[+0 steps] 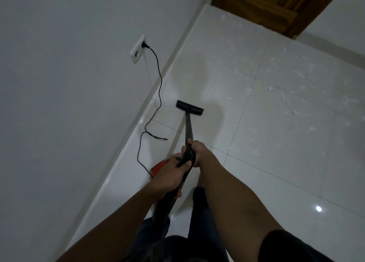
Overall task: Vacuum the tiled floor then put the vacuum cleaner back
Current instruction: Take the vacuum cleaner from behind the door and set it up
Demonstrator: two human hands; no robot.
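Tiled floor (276, 163): vacuum wand (188, 127) points toward door (276, 4).

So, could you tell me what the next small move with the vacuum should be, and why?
Probably swing the floor nozzle to the right and push it forward. The white debris lies scattered on the tiles to its right and toward the wooden door, while the patch near the nozzle looks clean. Both the left hand and the right hand grip the wand, so a sweep seems easy.
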